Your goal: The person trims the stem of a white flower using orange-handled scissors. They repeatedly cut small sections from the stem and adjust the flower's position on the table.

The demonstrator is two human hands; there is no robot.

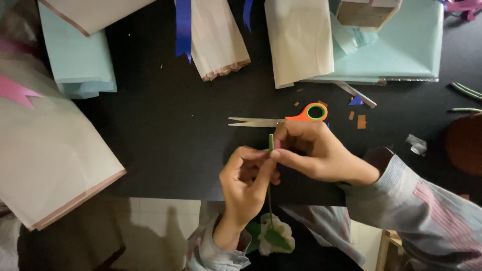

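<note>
Both hands pinch the green flower stem [270,143] — left hand [246,183] steadying it below, right hand [314,153] gripping its tip — bloom [275,235] hanging down, scissors [281,118] parked within reach on the black counter [165,130].

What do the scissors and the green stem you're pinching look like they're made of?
Scissors: pale, shiny blades suggest metal; the orange handle looks like smooth plastic. Green stem: thin and stiff, likely wire wrapped in matte green tape or paper, though that's unclear. Both the left hand and right hand pinch it.
</note>
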